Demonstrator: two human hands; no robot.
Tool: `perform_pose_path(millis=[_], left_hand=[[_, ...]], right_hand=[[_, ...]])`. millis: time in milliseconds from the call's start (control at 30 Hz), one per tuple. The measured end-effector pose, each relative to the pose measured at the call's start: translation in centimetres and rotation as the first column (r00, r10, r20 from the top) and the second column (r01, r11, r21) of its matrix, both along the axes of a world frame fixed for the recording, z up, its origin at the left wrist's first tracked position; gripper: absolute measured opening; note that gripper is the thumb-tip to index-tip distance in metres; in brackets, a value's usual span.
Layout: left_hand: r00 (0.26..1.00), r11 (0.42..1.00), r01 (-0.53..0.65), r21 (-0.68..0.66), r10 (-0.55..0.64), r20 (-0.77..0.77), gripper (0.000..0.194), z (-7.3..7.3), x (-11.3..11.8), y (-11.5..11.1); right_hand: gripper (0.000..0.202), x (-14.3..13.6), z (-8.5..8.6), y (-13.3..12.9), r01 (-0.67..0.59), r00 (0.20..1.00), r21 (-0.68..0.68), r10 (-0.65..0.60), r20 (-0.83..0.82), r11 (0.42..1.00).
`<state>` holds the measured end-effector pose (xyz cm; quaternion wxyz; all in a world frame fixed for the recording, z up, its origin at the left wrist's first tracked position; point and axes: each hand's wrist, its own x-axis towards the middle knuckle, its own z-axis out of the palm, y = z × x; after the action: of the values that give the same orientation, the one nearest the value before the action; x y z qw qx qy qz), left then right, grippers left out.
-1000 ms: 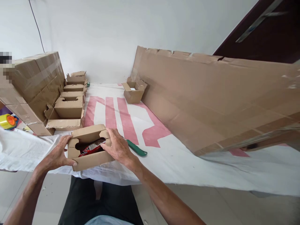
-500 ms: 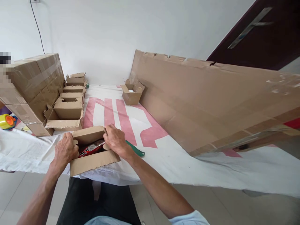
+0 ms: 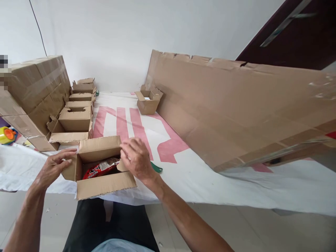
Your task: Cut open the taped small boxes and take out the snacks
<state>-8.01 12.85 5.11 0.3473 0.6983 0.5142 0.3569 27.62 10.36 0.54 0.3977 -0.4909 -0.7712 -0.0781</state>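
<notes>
An open cardboard box (image 3: 105, 187) stands at the near edge of the table, its long flaps spread. A red printed plastic packet (image 3: 101, 168) lies inside it. At the box's left end, my left hand (image 3: 52, 169) is open, with its thumb against the outward-folded end flap (image 3: 69, 168) and its fingers stretched over it. My right hand (image 3: 136, 157) is closed at the right end, fingers curled at the right end flap (image 3: 121, 166); the fingertips are partly hidden. Just behind that hand, a green strip (image 3: 156, 167) lies on the cloth.
Several open small boxes (image 3: 73, 120) line up at left beside a wall of stacked taped cartons (image 3: 39, 91). Another small box (image 3: 147, 106) stands farther back. A large cardboard sheet (image 3: 223, 108) leans along the right. A yellow tape roll (image 3: 4, 135) sits far left.
My left hand has moved left and opened, and the left end flap now folds outward. My right hand has shifted slightly right. More of the red packet shows.
</notes>
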Motion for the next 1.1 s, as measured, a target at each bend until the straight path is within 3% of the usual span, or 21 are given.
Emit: perform_pose_path(millis=[100,200,333,467,600,767,967,1100], left_hand=[[0.988,0.998,0.044,-0.049,-0.051,-0.146,0.071,0.6,-0.5,0.0],[0.944,0.999,0.029,-0.04,-0.041,-0.328,0.075,0.9,-0.5,-0.2],[0.875,0.988,0.097,0.118,-0.028,-0.484,0.063,0.6,0.4,-0.7],[0.817,0.991,0.117,0.07,-0.056,-0.573,0.043,0.0,1.3,-1.1],[0.845,0.978,0.143,0.15,-0.041,-0.533,0.051,-1.3,1.7,-1.5],[0.857,0.976,0.137,0.169,-0.031,-0.514,0.062,-3.2,1.5,-1.9],[0.938,0.976,0.207,0.064,-0.179,-0.298,0.13,-4.7,1.3,-1.8],[0.968,0.983,0.182,0.027,-0.174,-0.183,0.146,-5.3,1.8,-1.9]], right_hand=[[0.022,-0.6,0.3,-1.1,-0.195,0.965,-0.107,0.21,0.155,0.975],[0.022,-0.4,-0.3,-1.1,-0.193,0.949,-0.228,0.241,0.204,0.954],[0.021,0.0,-0.5,-0.6,-0.243,0.951,-0.268,0.283,0.122,0.932],[0.033,0.1,0.1,-0.5,-0.277,0.961,-0.261,0.269,-0.066,0.925],[0.024,1.4,-0.2,-0.9,-0.267,0.944,-0.197,0.215,-0.251,0.943],[0.01,3.1,-2.6,-1.6,-0.171,0.931,-0.201,0.092,-0.354,0.965],[0.01,2.1,-4.7,-1.6,-0.212,0.865,-0.254,0.06,-0.498,0.944],[0.011,1.1,-5.3,-1.6,-0.2,0.838,-0.296,0.006,-0.546,0.934]])
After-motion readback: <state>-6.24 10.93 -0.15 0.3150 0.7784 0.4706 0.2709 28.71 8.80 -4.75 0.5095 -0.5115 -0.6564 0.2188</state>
